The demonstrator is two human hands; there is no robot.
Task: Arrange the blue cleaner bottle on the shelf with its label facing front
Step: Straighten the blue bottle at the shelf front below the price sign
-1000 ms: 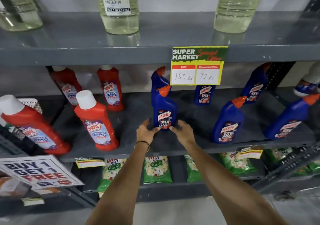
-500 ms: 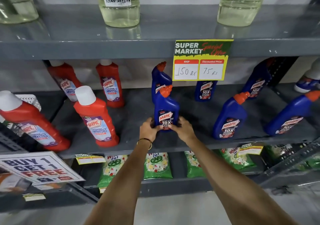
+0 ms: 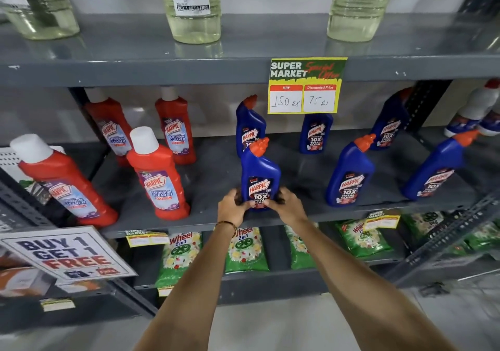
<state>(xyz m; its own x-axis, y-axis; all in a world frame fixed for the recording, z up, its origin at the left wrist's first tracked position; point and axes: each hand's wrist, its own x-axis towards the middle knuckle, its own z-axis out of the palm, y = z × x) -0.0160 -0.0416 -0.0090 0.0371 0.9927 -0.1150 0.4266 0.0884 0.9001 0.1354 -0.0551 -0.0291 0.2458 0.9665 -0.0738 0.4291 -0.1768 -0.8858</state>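
Both hands (image 3: 232, 208) (image 3: 288, 206) grip upright blue bottle (image 3: 259, 173), label facing front.

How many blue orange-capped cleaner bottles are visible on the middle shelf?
6: held front-centre bottle, one behind it, one under the price card, back right, front right, far right. Others may be hidden.

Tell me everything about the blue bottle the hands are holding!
The blue bottle looks like shiny plastic, with an orange cap on a bent neck pointing up and right. Its dark label, reading Harpic 10X, faces front. It stands upright near the front edge of the grey shelf. The left hand and right hand grip its base from both sides.
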